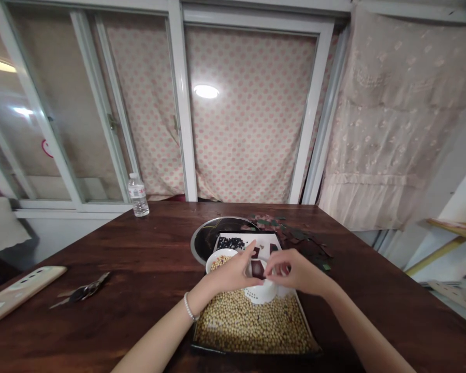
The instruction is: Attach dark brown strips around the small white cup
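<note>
A small white perforated cup point(261, 293) stands in the shallow tray, against a layer of round yellowish beans point(252, 326) that look like soybeans. My left hand point(233, 268) is at the cup's left side, thumb across its front rim and forefinger stretched beyond it, seeming to hold it. On the right, my right hand point(297, 272) is closed, its thumb and fingertips pinched together over the rim. What they pinch, if anything, cannot be made out. Dark brown material point(258, 269) shows inside the cup between my hands.
Left of the cup, a white bowl point(220, 257) holds mixed kernels. Small black pieces point(230, 242) lie at the tray's far end. A round dark plate point(202, 242) sits behind. Scattered dark and green scraps point(301, 238), keys point(83, 292), a phone point(21, 290) and a bottle point(139, 197) are on the table.
</note>
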{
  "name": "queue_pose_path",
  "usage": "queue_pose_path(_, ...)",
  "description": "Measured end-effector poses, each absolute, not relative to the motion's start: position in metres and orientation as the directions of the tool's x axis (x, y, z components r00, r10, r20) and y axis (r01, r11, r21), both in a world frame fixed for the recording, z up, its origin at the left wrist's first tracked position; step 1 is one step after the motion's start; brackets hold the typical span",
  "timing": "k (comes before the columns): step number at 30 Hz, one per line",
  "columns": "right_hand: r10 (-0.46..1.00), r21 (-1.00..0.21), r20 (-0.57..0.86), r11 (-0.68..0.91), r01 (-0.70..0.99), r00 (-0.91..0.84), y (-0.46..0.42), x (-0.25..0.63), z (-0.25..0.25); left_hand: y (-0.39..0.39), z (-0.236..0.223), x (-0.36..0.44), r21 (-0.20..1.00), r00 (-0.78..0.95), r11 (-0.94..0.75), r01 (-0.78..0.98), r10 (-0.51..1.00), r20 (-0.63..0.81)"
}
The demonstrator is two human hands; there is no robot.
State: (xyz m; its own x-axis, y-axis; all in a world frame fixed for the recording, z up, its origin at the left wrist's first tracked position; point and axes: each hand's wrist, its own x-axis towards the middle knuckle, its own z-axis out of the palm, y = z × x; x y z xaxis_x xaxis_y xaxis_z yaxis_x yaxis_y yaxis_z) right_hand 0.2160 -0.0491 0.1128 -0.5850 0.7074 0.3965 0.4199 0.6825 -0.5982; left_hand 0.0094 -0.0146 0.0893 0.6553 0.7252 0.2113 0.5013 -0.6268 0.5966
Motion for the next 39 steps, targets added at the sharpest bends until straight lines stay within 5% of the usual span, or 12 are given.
queue_pose_path(6, 0.76, -0.611, 0.495, 0.649, 0.453, -0.421, -0.007, 0.208, 0.087, -0.018, 0.08, 0.014, 0.671, 0.594, -0.571, 0.472, 0.769, 0.237)
queue_pose_path(26, 0.719, -0.584, 0.51, 0.692, 0.424, -0.471, -0.008, 0.202, 0.061, -0.019, 0.069, 0.016, 0.586, 0.546, -0.658, 0.472, 0.741, 0.391)
queue_pose_path(39, 0.789, -0.668, 0.487, 0.613, 0.423, -0.374, -0.014, 0.204, 0.061, -0.019, 0.071, 0.015, 0.595, 0.536, -0.645, 0.48, 0.752, 0.383)
